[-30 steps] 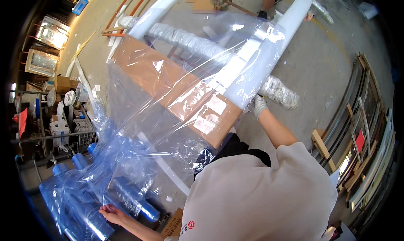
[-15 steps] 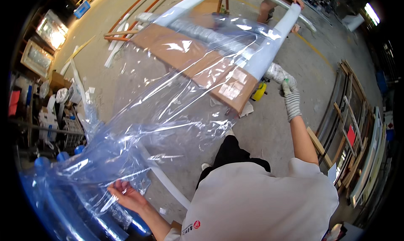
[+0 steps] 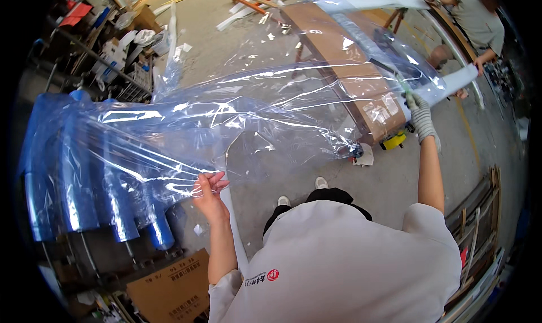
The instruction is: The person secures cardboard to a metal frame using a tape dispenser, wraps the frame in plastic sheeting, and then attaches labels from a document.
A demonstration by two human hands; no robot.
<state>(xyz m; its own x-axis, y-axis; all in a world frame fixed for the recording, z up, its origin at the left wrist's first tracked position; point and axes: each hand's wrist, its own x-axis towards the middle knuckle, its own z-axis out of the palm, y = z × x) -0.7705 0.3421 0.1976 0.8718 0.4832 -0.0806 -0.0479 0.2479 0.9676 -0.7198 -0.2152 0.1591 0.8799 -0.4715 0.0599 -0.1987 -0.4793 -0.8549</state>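
Note:
A wide sheet of clear plastic film (image 3: pixel 254 111) stretches from blue film rolls on the left to a wrapped frame at upper right. My bare left hand (image 3: pixel 210 198) pinches the film's near edge, pulling creases into it. My right hand (image 3: pixel 422 120), in a striped grey glove, is closed around a slim green tool (image 3: pixel 404 87) beside the frame's near corner; a dark thin strip lies just beyond it, and its exact kind is unclear. Brown cardboard (image 3: pixel 344 55) covers one side of the frame, with pale wrapped bars (image 3: pixel 451 85) extending from it.
Several blue film rolls (image 3: pixel 79 165) stand on rods at left. A co-worker (image 3: pixel 477 18) at upper right touches the frame's far end. A yellow tool (image 3: pixel 393 141) sits under the cardboard. A carton (image 3: pixel 172 289) lies at lower left; wood strips (image 3: pixel 480 227) lean at right.
My view has turned toward the right. My left hand has risen with the film edge, and my right hand has moved from the wrapped bar's end to the cardboard's near corner.

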